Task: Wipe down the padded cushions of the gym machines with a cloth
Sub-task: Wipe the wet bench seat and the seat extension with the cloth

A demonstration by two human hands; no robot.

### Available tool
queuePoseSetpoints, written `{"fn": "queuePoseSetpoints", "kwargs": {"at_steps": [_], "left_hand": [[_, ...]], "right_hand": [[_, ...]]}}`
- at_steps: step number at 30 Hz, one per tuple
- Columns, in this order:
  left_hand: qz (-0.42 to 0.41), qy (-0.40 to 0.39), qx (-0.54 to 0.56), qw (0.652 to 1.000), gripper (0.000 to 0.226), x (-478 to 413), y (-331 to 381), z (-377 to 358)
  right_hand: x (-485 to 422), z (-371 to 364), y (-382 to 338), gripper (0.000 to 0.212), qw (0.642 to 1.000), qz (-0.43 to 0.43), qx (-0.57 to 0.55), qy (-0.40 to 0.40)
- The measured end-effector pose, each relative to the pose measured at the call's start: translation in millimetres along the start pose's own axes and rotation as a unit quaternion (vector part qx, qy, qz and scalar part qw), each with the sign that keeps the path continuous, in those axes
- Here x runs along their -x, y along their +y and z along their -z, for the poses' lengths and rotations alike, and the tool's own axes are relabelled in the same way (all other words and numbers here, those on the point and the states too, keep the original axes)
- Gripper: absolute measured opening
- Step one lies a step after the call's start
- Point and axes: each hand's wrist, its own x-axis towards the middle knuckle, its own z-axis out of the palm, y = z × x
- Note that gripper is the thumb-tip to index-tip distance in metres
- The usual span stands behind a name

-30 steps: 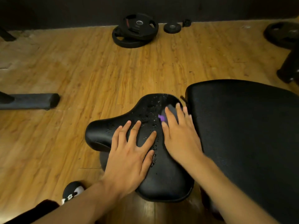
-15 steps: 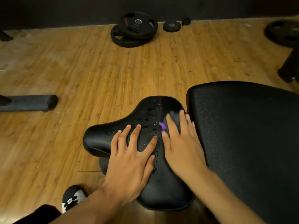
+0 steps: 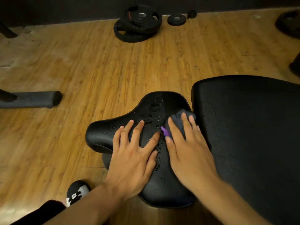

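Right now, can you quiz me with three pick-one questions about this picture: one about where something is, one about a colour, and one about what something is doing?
1. Where is the cloth?
A) on the floor
B) under the right hand on the seat
C) hanging on the wall

2. What colour is the little tag on the cloth?
A) purple
B) red
C) green

3. What is the left hand doing?
A) making a fist
B) holding a bottle
C) lying flat and spread out on the seat

Answers:
1 B: the dark cloth peeks out from under the right hand at the seat's far edge.
2 A: a purple bit sticks out of the cloth beside that hand.
3 C: the left palm rests on the seat and holds nothing.
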Motion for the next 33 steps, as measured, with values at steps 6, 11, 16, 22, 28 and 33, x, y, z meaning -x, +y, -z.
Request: {"fn": "queuePoseSetpoints", "kwargs": {"at_steps": [6, 11, 16, 22, 28, 33], "left_hand": [[-0.002, -0.009, -0.004, 1.000, 0.050, 0, 0, 1], [0.000, -0.015, -0.018, 1.000, 0.052, 1, 1, 2], [0.011, -0.013, -0.074, 0.997, 0.053, 4, 6, 5], [0.022, -0.004, -0.075, 0.997, 0.053, 6, 10, 3], [0.039, -0.032, -0.030, 0.998, 0.065, 11, 15, 4], [0.045, -0.030, -0.018, 0.998, 0.080, 14, 27, 2]], "right_hand": [[-139, 12, 6, 0.054, 0.999, 0.026, 0.032, 0.014], [-118, 15, 12, 0.051, 0.997, 0.069, -0.032, 0.023], [-18, 13, 19, 0.046, 0.993, 0.090, 0.006, 0.082], [-27, 6, 23, 0.059, 0.990, 0.136, 0.028, 0.038], [-132, 18, 6, 0.059, 0.996, 0.077, 0.009, -0.047], [-67, 20, 16, 0.058, 0.997, 0.071, 0.007, -0.011]]}}
